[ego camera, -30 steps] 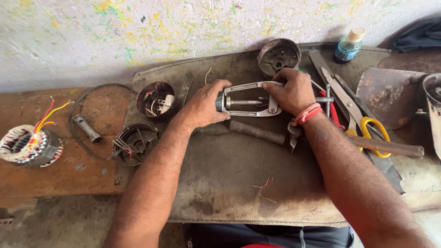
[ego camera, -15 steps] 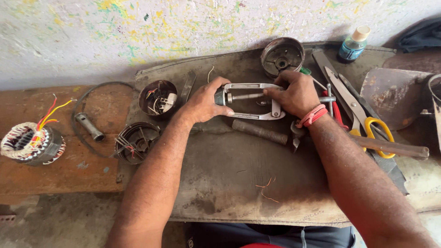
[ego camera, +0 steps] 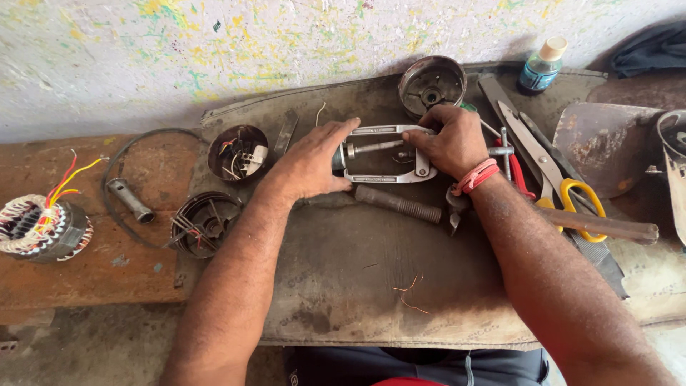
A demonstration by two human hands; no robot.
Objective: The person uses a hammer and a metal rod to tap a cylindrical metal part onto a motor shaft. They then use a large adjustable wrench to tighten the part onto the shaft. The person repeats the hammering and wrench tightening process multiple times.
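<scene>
Unmoved: 2 hands grip puller frame | blue bottle, possibly glue

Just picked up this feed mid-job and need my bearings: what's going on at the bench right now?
A person grips a grey metal puller frame with both hands on a dark worn mat. The left hand clasps its left end; the right hand covers its right end. A round motor cover lies behind the frame, yellow-handled scissors to the right, and a wound stator with coloured wires sits far left.
</scene>
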